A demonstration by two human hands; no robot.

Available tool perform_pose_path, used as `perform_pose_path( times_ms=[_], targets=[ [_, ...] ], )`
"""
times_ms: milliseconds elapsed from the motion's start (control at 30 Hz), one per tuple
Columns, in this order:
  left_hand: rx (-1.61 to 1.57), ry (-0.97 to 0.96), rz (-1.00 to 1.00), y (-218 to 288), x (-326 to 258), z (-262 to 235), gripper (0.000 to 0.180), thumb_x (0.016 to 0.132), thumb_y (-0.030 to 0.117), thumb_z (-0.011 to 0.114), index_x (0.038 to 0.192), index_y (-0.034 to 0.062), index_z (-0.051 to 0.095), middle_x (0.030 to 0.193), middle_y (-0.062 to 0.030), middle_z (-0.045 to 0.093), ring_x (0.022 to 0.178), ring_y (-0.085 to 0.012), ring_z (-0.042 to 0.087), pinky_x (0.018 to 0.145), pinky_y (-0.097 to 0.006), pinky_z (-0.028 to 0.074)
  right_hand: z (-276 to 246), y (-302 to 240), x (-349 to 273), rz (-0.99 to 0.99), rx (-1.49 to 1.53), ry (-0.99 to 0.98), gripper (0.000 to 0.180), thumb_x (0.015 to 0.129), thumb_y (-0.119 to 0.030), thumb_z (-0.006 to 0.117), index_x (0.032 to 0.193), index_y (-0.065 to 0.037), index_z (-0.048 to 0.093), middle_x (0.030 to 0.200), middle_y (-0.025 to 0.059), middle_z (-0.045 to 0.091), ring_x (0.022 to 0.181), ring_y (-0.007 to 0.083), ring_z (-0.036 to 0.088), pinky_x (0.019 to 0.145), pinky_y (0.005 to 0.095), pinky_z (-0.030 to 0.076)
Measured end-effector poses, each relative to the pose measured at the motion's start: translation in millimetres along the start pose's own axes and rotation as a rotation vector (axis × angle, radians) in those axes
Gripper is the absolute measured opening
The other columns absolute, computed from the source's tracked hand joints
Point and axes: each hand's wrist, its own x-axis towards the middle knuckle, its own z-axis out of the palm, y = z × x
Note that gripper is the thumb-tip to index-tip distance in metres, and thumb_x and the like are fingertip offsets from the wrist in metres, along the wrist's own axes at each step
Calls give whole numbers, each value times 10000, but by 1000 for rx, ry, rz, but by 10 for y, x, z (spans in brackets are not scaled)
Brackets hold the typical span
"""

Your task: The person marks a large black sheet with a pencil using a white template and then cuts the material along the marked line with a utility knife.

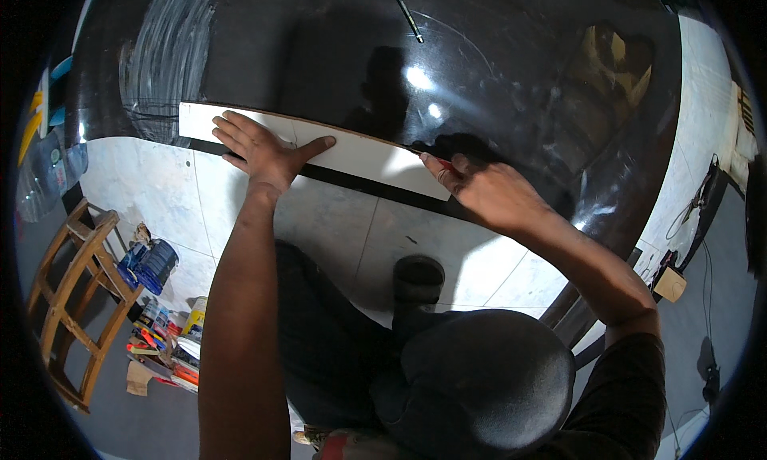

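Note:
A long white strip of board (pixel 363 158) lies along the near edge of a glossy black surface (pixel 335 45). My left hand (pixel 268 150) presses flat on the strip's left half, its fingers spread. At the strip's far edge, near its right end, my right hand (pixel 499 190) is closed around a slim red tool (pixel 447 164). The fingers cover most of that tool, so its kind cannot be made out. Its dark tip seems to meet the strip's edge.
Whitish smears (pixel 168 57) mark the black surface at left. A thin dark rod (pixel 406 13) shows at the far middle. Lower left are a wooden frame (pixel 60 308), a blue can (pixel 156 266) and a pile of small tools and packets (pixel 172 336). Cables (pixel 708 300) run down the right side.

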Motion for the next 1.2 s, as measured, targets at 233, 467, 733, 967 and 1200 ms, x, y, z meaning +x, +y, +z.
perform_pose_path(
  times_ms=[233, 467, 733, 967, 1200],
  targets=[
    [-23, -18, 9, 13, -6, -9, 1810, 625, 643, 1030, 1608, -116, -286, 1707, -413, -255, 1595, -545, -306, 1267, -754, -70, 45, -2, -59, -14, -67, 125, 727, 1075, -34, 516, 1730, -32, 200, 1349, 323, 645, 972, 357, 796, 823, 478, 677],
    [110, 119, 80, -99, -101, 69, 1687, 664, 770, 942, 1647, -159, -66, 1724, -446, -54, 1645, -569, -60, 1238, -814, 66, -67, -115, -24, 4, -118, 102, 641, 1067, -18, 525, 1680, -4, 339, 1279, 296, 692, 990, 355, 801, 871, 455, 675],
    [-92, 323, 237, 105, -508, 73, 1220, 764, 609, 947, 1603, -61, 369, 1635, -340, 370, 1492, -497, 405, 1186, -650, 372, -96, -149, -54, 16, -110, 149, 649, 1032, -1, 599, 1651, 11, 405, 1207, 289, 745, 961, 375, 810, 905, 448, 672],
    [164, 401, 386, 36, -505, 479, 1201, 841, 668, 849, 1587, -139, 366, 1667, -408, 290, 1561, -578, 285, 1276, -654, 260, -95, -163, 0, 15, -90, 107, 263, 1025, -25, 618, 1220, 19, 789, 1031, 248, 793, 984, 355, 816, 962, 475, 654],
    [24, 261, 267, 486, -776, 679, 1797, 575, 948, 837, 1662, -150, -80, 1719, -465, -51, 1608, -647, -67, 1306, -712, 43, -42, -168, -19, 37, -18, 181, 241, 1010, -29, 634, 1169, 30, 804, 1082, 239, 776, 1014, 378, 807, 963, 498, 646]
  ],
)
